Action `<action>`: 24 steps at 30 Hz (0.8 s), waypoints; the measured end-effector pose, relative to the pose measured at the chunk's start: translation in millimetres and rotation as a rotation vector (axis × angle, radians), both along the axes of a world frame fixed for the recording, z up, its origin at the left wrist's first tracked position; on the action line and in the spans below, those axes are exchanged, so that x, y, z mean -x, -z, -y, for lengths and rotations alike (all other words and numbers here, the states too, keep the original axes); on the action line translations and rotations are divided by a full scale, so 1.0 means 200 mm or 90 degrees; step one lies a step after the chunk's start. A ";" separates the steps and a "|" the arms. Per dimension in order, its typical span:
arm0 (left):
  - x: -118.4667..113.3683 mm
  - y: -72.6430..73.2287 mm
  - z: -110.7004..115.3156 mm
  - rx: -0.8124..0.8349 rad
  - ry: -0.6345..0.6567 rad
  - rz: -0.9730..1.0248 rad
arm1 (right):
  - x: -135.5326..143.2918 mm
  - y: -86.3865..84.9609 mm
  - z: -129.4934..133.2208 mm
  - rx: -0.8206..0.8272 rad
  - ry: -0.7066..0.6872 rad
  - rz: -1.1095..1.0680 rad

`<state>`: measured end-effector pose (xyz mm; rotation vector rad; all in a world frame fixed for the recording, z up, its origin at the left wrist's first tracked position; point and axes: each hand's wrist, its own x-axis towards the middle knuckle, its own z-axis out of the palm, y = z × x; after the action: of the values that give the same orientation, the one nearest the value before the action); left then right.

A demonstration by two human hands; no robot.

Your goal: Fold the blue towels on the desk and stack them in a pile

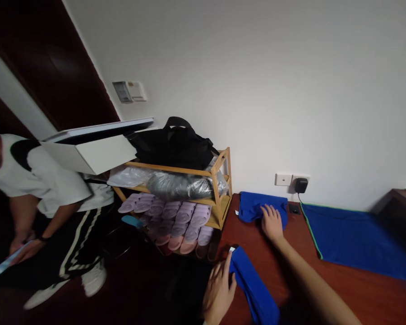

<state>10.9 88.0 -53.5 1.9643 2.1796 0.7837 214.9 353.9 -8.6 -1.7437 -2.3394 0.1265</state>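
Observation:
A long, folded strip of blue cloth (pixel 253 286) lies slantwise on the reddish-brown table, with a small white tag at its far corner. My left hand (pixel 219 286) is at that corner by the table's left edge, thumb and index finger closed on the cloth's side. Farther back, close to the wall, is a second folded blue cloth (pixel 245 207), also with a white tag. My right hand (pixel 272 222) rests on top of it, fingers spread and lightly bent, pressing into its wrinkled middle.
A blue mat with green edging (pixel 355 239) covers the table's right part. A black plug adapter (pixel 301 185) sits in the wall socket. Left of the table, a wooden rack (pixel 219 198) holds slippers (pixel 182 216), wrapped items and a black bag (pixel 176 146). A person (pixel 61 189) sits beyond, near an open white box (pixel 101 153).

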 end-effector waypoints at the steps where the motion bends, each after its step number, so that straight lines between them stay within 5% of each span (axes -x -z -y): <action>1: 0.00 0.00 0.00 -0.002 0.001 -0.001 | 0.00 -0.01 0.15 -0.032 -0.031 -0.061; 5: 0.00 0.00 -0.01 -0.014 0.018 -0.002 | -0.01 0.04 0.76 0.076 -0.216 -0.254; 9: -0.01 -0.01 -0.02 -0.045 0.026 -0.006 | -0.07 0.07 1.10 0.119 -0.161 -0.265; 16: -0.02 -0.09 -0.01 -0.085 0.051 0.048 | -0.39 0.08 1.24 0.143 0.011 -0.469; 24: -0.04 -0.15 0.05 -0.121 0.037 0.224 | -1.10 0.06 1.31 0.022 0.226 -0.653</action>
<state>19.3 78.3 -23.2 1.7890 1.8960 1.2595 435.4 91.5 -21.0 -1.5203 -1.2852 0.7835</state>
